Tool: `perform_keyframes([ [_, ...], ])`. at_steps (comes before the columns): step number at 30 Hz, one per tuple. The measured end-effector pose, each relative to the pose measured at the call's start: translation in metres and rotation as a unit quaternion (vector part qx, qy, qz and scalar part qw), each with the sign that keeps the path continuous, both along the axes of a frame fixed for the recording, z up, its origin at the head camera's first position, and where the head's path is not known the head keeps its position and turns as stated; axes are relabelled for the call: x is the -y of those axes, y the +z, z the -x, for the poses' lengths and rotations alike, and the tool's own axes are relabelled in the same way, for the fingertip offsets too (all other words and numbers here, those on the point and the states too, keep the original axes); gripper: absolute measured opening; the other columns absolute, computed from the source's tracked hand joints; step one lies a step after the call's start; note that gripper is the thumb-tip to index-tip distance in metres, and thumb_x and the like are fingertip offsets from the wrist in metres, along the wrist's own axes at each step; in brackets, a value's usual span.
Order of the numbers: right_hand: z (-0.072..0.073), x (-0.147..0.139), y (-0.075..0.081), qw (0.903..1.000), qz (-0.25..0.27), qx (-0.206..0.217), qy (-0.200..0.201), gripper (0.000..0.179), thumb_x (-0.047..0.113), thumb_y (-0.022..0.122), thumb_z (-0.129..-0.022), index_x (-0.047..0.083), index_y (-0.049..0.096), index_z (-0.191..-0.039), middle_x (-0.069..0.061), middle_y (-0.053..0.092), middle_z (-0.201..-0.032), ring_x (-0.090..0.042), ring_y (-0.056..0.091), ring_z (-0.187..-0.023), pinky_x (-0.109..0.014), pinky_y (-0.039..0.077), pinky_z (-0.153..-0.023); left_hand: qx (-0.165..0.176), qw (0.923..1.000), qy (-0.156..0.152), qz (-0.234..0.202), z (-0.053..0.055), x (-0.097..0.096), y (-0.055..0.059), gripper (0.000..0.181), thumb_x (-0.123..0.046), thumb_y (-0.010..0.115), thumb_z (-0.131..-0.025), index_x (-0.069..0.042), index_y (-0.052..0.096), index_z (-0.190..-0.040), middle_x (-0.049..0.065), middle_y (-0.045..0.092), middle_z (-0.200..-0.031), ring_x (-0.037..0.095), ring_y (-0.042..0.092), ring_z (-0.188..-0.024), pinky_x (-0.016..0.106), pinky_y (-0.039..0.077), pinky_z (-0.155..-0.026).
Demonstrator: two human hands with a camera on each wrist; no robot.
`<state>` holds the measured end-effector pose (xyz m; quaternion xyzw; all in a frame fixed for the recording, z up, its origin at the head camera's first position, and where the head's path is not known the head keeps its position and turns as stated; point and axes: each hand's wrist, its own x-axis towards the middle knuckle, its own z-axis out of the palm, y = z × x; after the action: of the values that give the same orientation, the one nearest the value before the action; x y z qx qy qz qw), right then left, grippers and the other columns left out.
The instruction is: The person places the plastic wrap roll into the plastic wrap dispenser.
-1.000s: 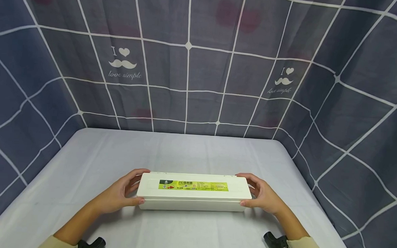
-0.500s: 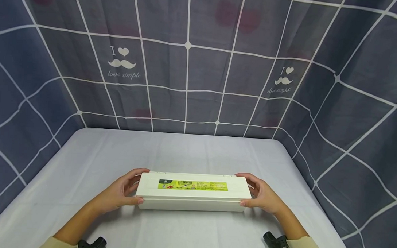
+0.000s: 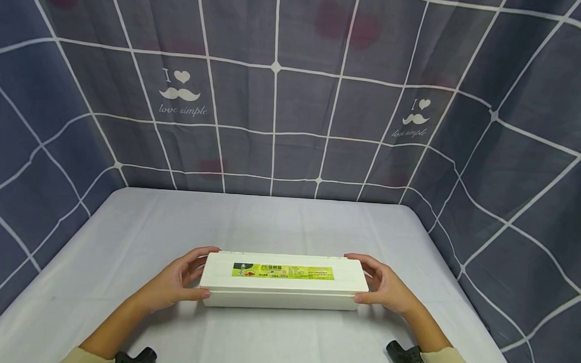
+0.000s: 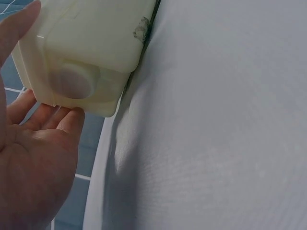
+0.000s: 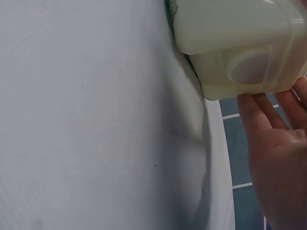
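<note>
A long white plastic cling film box (image 3: 283, 300) with a yellow-green label (image 3: 283, 271) on its lid rests on the table, its lid down. My left hand (image 3: 169, 284) grips the left end, thumb at the front and fingers reaching behind. At the opposite end my right hand (image 3: 387, 289) holds it the same way. Through the translucent end of the box (image 4: 91, 33) in the left wrist view, a round shape shows. A similar round shape appears in the end of the box (image 5: 230, 28) in the right wrist view. The box's inside is otherwise hidden.
A white cloth (image 3: 265, 223) covers the table. Dark grey-blue curtains (image 3: 245, 105) with white grid lines enclose its back and sides. Black wrist mounts sit near both sleeves, one at the left (image 3: 135, 357) and one at the right (image 3: 403, 354).
</note>
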<state>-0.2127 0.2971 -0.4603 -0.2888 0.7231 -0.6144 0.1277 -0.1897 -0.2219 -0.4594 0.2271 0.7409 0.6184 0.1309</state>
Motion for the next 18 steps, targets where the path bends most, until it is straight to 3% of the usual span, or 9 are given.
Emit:
perform_keyframes([
  [5,0.001,-0.001,-0.002,0.9999,-0.002,0.011,-0.004,0.087,-0.007,0.082,-0.077,-0.007,0.037,-0.152,-0.009,0.051,-0.152,-0.012,0.059,-0.13,-0.028,0.058,-0.096,0.006,1.0,0.004,-0.004,0.0,0.001,-0.001,0.09,-0.002,0.086,-0.079,-0.008,0.037,-0.155,0.023,0.034,-0.161,-0.011,0.049,-0.132,0.012,0.045,-0.106],
  [9,0.003,-0.003,-0.001,1.0,0.001,0.007,0.003,0.088,-0.008,0.081,-0.077,-0.007,0.037,-0.152,-0.014,0.049,-0.153,-0.012,0.057,-0.133,-0.028,0.057,-0.099,0.014,0.9998,0.003,-0.011,0.001,0.002,-0.001,0.09,-0.001,0.085,-0.079,-0.009,0.037,-0.155,0.024,0.034,-0.161,-0.01,0.05,-0.132,0.013,0.046,-0.105],
  [14,0.007,-0.008,0.005,0.9997,0.002,-0.025,0.006,0.087,-0.008,0.082,-0.076,-0.01,0.037,-0.151,-0.016,0.046,-0.156,-0.014,0.052,-0.14,-0.023,0.049,-0.11,0.006,0.9996,-0.011,-0.024,0.003,0.005,0.0,0.092,0.002,0.084,-0.078,-0.004,0.035,-0.155,0.026,0.033,-0.16,-0.007,0.049,-0.135,0.014,0.045,-0.108],
  [18,0.014,-0.012,0.017,0.9981,0.018,-0.056,0.019,0.077,-0.012,0.073,-0.083,-0.014,0.035,-0.15,-0.012,0.047,-0.156,-0.023,0.045,-0.147,-0.026,0.042,-0.118,-0.019,0.9991,-0.029,-0.023,0.008,0.015,0.005,0.092,0.004,0.084,-0.078,0.003,0.033,-0.155,0.017,0.038,-0.159,-0.004,0.046,-0.14,0.015,0.042,-0.112],
])
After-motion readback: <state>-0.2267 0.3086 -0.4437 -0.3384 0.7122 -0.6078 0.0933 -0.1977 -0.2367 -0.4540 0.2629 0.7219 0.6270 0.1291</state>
